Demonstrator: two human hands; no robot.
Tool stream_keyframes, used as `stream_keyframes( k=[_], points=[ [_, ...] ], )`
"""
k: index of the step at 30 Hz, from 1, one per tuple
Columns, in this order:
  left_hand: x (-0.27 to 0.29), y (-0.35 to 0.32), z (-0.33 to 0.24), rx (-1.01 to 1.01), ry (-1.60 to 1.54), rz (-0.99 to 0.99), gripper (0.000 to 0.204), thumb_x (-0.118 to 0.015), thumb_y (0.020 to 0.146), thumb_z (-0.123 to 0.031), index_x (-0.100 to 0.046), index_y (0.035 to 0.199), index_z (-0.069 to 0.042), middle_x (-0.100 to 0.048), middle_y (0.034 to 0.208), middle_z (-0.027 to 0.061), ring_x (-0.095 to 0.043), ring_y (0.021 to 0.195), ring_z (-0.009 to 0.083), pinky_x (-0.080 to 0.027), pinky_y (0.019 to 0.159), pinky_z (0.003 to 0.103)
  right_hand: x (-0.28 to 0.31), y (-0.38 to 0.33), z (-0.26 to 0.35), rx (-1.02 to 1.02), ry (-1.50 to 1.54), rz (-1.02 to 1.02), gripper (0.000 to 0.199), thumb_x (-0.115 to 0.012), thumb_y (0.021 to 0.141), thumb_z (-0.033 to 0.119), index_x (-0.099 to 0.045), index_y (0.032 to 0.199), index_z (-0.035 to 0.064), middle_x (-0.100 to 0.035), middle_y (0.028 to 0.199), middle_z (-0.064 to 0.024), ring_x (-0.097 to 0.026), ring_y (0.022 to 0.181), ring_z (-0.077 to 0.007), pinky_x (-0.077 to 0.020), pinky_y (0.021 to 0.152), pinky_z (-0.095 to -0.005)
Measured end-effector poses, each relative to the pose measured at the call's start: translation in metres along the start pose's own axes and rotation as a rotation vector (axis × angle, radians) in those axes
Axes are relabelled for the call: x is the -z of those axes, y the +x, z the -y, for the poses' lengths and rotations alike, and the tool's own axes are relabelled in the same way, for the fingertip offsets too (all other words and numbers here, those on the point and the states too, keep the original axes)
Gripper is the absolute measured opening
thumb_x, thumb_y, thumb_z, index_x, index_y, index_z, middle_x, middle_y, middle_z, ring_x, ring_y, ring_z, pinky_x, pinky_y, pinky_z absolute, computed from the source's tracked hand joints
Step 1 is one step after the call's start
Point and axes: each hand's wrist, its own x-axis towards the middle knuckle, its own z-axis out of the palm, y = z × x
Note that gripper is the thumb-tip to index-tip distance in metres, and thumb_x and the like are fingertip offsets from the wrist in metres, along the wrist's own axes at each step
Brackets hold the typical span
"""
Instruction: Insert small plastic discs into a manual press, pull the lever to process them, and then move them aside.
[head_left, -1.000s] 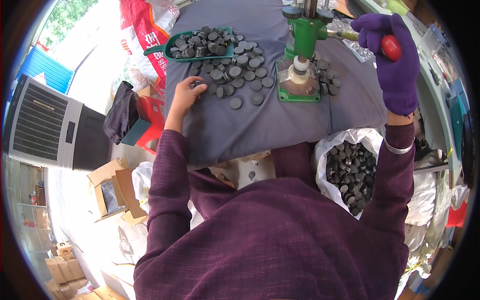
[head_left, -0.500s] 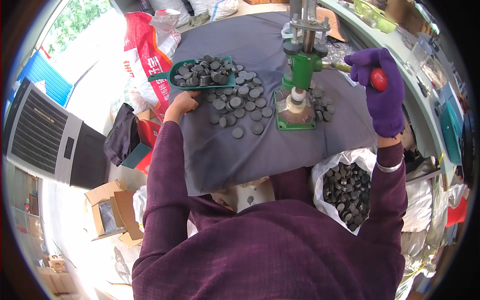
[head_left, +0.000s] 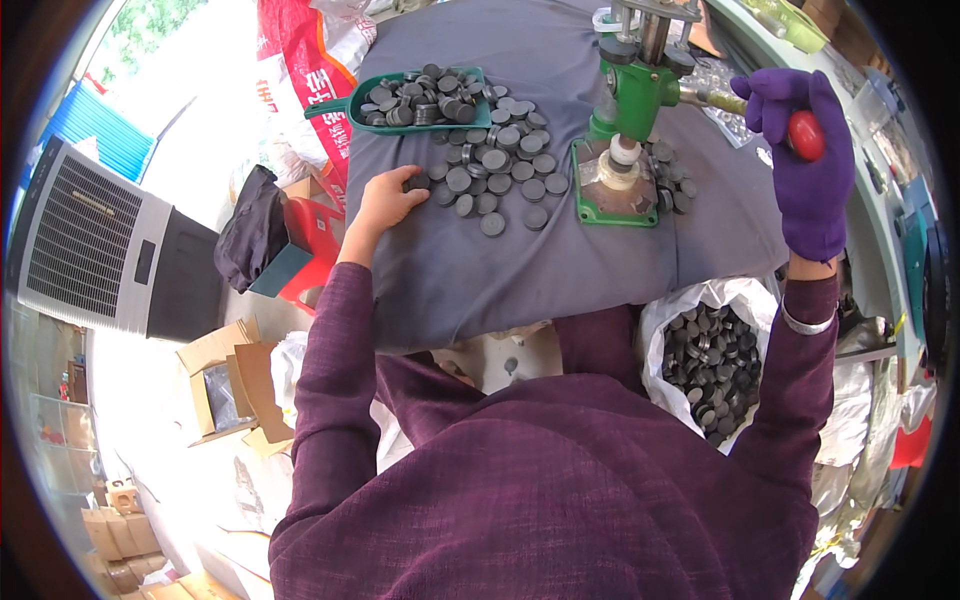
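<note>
At the left edge of a loose pile of dark grey discs (head_left: pixel 495 160), my bare left hand (head_left: pixel 385 203) has its thumb and fingertips closed around one dark disc (head_left: pixel 417 182). Just beyond it lies a green scoop (head_left: pixel 395 129) heaped with the same discs. My right hand (head_left: pixel 815 190), in a purple glove, is wrapped around the red ball knob (head_left: pixel 806 136) of a lever. That lever (head_left: pixel 712 98) belongs to a green hand press (head_left: pixel 635 100), whose pale round tip meets the middle of its base plate (head_left: pixel 600 205).
More discs (head_left: pixel 674 180) lie right of the press on the grey cloth-covered table (head_left: pixel 450 290). A white sack (head_left: pixel 655 345) full of discs stands near my right leg. Left of the table are a red and white bag (head_left: pixel 305 90), an air cooler (head_left: pixel 100 245) and an open carton (head_left: pixel 215 380).
My left hand has come back from the scoop's near edge to a disc at the pile's side. The view has shifted slightly. My right hand stays on the knob.
</note>
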Motion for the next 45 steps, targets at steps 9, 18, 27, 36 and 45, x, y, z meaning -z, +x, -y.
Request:
stream_keyframes(
  k=[9, 18, 27, 36, 45],
  points=[
    [-0.004, 0.01, -0.007, 0.05, -0.121, -0.099, 0.036, -0.073, 0.076, -0.023, -0.067, 0.107, -0.006, -0.068, 0.088, 0.0172, -0.066, 0.085, 0.0288, -0.05, 0.076, 0.037, -0.001, 0.001, 0.001, 0.001, -0.011, 0.025, 0.048, -0.029, 0.103, 0.025, -0.062, 0.098, -0.0088, -0.044, 0.067, -0.0043, -0.051, 0.073, -0.0199, -0.0482, 0.089, -0.0379],
    [-0.006, 0.041, -0.034, -0.113, 0.287, 0.165, 0.039, -0.068, 0.074, -0.015, -0.067, 0.112, -0.011, -0.068, 0.1, 0.0184, -0.064, 0.095, 0.0348, -0.05, 0.084, 0.043, -0.002, -0.004, -0.001, 0.091, -0.233, 0.012, 0.049, -0.028, 0.103, 0.025, -0.062, 0.097, -0.0092, -0.045, 0.067, -0.0048, -0.052, 0.074, -0.0204, -0.0479, 0.09, -0.0389],
    [-0.005, 0.009, -0.011, 0.216, -0.718, 0.091, 0.041, -0.072, 0.075, 0.001, -0.065, 0.114, -0.01, -0.061, 0.086, -0.0042, -0.054, 0.067, 0.0058, -0.044, 0.059, 0.02, -0.001, -0.001, 0.002, -0.065, 0.042, -0.029, 0.052, -0.029, 0.103, 0.028, -0.064, 0.096, -0.0087, -0.048, 0.067, -0.006, -0.051, 0.073, -0.0193, -0.045, 0.079, -0.0338],
    [-0.003, 0.0, -0.018, 0.208, -0.864, 0.079, 0.041, -0.072, 0.076, 0.0, -0.064, 0.115, -0.009, -0.059, 0.081, -0.0038, -0.052, 0.061, 0.0049, -0.04, 0.054, 0.019, 0.004, -0.001, 0.003, -0.054, 0.086, 0.023, 0.05, -0.03, 0.103, 0.028, -0.064, 0.098, -0.0085, -0.053, 0.07, -0.0074, -0.055, 0.077, -0.0191, -0.0452, 0.08, -0.0328],
    [-0.02, -0.049, -0.155, -0.051, -1.388, 0.507, 0.043, -0.069, 0.079, -0.002, -0.059, 0.12, -0.006, -0.057, 0.084, 0.0005, -0.05, 0.062, 0.0061, -0.035, 0.049, 0.019, -0.004, 0.001, -0.004, -0.027, 0.103, -0.027, 0.048, -0.039, 0.1, 0.035, -0.064, 0.087, -0.0031, -0.059, 0.071, -0.0071, -0.055, 0.065, -0.0133, -0.0459, 0.064, -0.0272]
  ],
)
